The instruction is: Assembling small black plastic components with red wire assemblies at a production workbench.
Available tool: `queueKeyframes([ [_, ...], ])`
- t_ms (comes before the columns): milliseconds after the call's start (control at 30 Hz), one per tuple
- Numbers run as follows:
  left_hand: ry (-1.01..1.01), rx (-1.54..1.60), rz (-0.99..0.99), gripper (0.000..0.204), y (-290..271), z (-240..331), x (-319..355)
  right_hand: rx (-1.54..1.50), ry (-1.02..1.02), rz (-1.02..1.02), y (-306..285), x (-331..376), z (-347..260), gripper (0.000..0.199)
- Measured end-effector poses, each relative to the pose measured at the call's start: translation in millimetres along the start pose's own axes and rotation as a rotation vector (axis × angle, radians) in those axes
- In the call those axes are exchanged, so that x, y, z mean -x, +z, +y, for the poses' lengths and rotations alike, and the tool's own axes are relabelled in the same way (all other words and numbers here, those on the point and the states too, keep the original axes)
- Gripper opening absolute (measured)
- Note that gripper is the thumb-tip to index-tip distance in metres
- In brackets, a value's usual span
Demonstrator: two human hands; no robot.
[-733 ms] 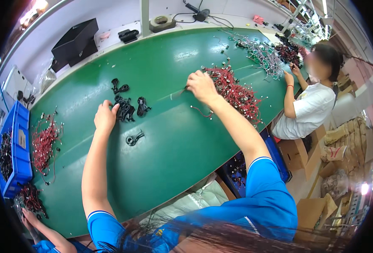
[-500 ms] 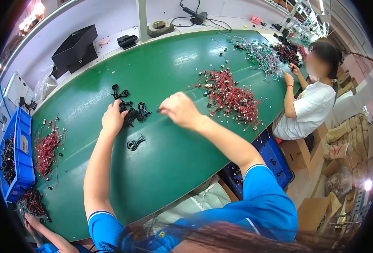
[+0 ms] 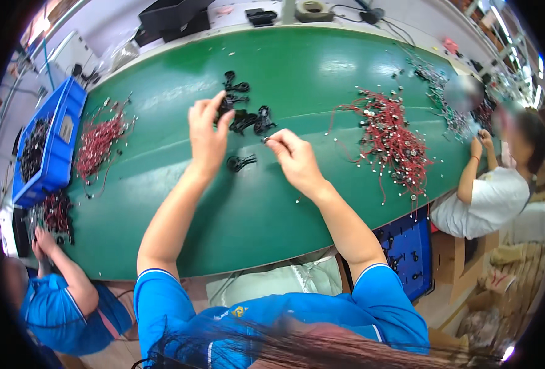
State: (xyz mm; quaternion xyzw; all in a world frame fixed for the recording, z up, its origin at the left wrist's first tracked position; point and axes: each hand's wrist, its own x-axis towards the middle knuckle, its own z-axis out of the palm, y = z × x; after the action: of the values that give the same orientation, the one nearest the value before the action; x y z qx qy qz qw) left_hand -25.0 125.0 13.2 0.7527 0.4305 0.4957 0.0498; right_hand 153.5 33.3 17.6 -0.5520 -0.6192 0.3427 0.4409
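Several coiled black cables (image 3: 263,121) lie in a loose cluster on the green table. One more black coil (image 3: 240,162) sits apart on the near side. At the cluster's left edge is my left hand (image 3: 208,135), thumb and fingers spread beside the black coils; whether it touches one I cannot tell. My right hand (image 3: 297,163) is just right of the cluster, above the table. Its thumb and forefinger pinch a small dark piece (image 3: 265,140), too small to name more closely.
A heap of red wires (image 3: 392,138) with small round parts lies to the right, a smaller red-wire heap (image 3: 100,144) to the left beside a blue bin (image 3: 63,141). A person (image 3: 494,190) works at the right, another (image 3: 69,295) at the lower left.
My view has shifted, so the table sits differently in the picture. My right hand has turned and come lower beside the black coils, still pinching. The left hand's fingers are spread wider.
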Motion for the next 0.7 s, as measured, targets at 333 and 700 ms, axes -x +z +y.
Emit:
queueKeyframes([
  [333,-0.743,1.072,-0.258,0.032,-6,43,78,-0.266,0.065,-0.164,13,15,5,0.011],
  [700,-0.791,1.133,-0.282,0.029,4,42,81,-0.241,0.156,-0.134,13,13,11,0.014],
])
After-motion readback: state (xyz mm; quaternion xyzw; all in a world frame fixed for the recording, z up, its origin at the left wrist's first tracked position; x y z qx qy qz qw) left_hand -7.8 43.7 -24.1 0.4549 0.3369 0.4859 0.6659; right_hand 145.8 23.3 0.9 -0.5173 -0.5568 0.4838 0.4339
